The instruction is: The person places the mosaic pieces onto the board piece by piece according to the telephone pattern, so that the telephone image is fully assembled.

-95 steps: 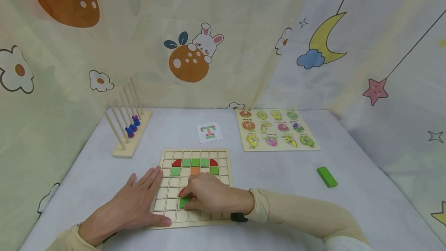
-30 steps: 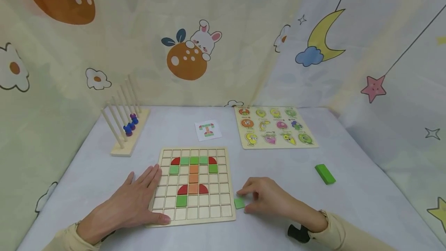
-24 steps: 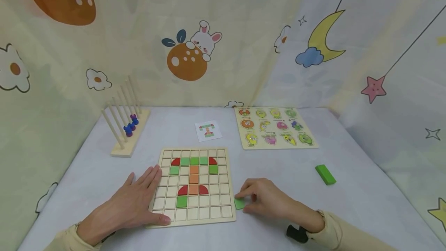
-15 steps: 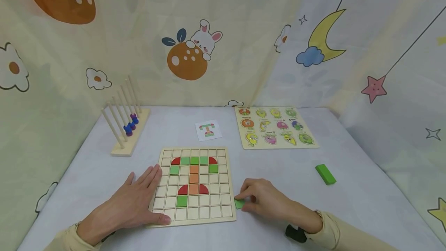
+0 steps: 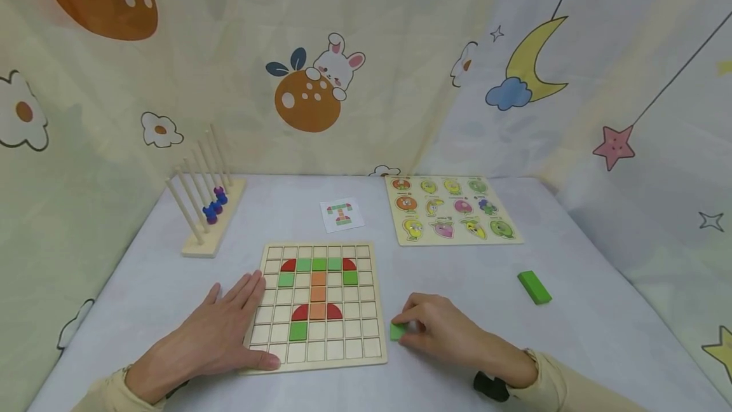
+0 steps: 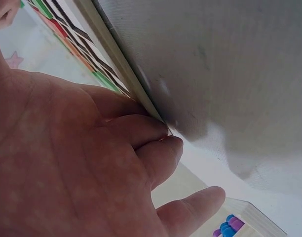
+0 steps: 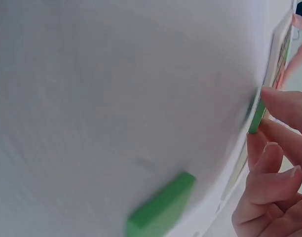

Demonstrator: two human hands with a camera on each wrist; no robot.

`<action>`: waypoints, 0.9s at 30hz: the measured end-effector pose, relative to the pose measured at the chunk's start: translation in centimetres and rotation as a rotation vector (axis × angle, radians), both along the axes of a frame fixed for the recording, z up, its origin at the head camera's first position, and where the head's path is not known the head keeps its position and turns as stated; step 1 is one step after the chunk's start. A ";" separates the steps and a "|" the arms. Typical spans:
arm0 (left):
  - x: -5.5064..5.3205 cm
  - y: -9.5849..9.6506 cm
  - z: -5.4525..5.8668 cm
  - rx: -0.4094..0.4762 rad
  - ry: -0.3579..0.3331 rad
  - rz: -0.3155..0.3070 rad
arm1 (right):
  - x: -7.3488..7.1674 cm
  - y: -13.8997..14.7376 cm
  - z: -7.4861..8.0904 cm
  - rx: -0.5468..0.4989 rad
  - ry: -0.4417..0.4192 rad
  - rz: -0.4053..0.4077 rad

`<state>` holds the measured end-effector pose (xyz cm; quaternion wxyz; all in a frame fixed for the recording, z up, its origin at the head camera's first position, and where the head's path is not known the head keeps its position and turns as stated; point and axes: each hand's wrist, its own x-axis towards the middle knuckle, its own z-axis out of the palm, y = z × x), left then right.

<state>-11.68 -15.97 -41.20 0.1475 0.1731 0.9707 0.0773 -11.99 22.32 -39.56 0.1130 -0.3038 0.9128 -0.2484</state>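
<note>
My right hand [image 5: 437,326] pinches a small green square tile [image 5: 397,331] between thumb and fingers, just off the right edge of the wooden grid board [image 5: 354,348]. In the right wrist view that green tile [image 7: 257,117] is seen edge-on between the thumb and fingertips. My left hand [image 5: 211,329] lies with fingers stretched along the board's left edge, its thumb on the near left corner. Red quarter-round, green and orange tiles form a T-like figure on the board. One green tile [image 5: 298,330] sits below the left red piece [image 5: 300,312].
A card [image 5: 342,215] printed with a T figure lies behind the board. A fruit puzzle board [image 5: 457,212] is at the back right, a green block [image 5: 534,287] at the right. A peg stand [image 5: 214,227] with several beads stands at the back left.
My right hand has gone from the board to the green tile at its right, and now pinches it, shifted slightly right. The left hand stays at the board's edge.
</note>
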 end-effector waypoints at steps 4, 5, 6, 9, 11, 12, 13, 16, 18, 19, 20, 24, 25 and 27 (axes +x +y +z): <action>0.0 0.0 0.0 -0.006 0.003 -0.001 | -0.2 -0.2 0.8 -0.037 -0.016 -0.019; 0.0 0.0 0.0 -0.008 0.004 0.000 | -0.2 -0.5 0.9 -0.045 -0.020 -0.021; -0.1 0.0 0.0 -0.009 0.004 0.002 | -0.3 -0.8 1.1 -0.053 -0.024 -0.018; -0.1 0.0 0.0 -0.008 0.004 0.000 | -0.7 -2.1 1.6 -0.066 -0.027 0.006; -0.1 0.0 0.0 -0.003 0.002 -0.002 | -0.9 -3.3 1.7 -0.067 -0.032 0.027; -0.1 0.0 0.1 -0.001 0.003 -0.004 | -1.0 -4.0 1.7 -0.066 -0.030 0.041; -0.1 0.0 0.1 0.000 0.004 -0.007 | -1.1 -4.8 1.7 -0.063 -0.028 0.055; 0.0 -0.1 0.1 0.005 0.009 -0.011 | -1.5 -7.1 1.6 -0.044 -0.016 0.101; 0.0 -0.1 0.0 0.007 0.011 -0.012 | -1.8 -8.6 1.5 -0.024 -0.002 0.136; 0.0 -0.1 0.0 0.008 0.011 -0.012 | -1.9 -9.4 1.5 -0.009 0.008 0.154; 0.0 -0.1 0.0 0.008 0.011 -0.012 | -2.0 -10.0 1.4 0.006 0.016 0.167; 0.1 -0.1 0.0 0.009 0.014 -0.015 | -2.3 -12.0 1.4 0.068 0.044 0.200; 0.1 -0.1 0.1 0.008 0.014 -0.015 | -2.4 -12.3 1.4 0.080 0.052 0.205; 0.0 -0.1 0.1 0.006 0.017 -0.016 | -2.5 -12.7 1.3 0.100 0.066 0.213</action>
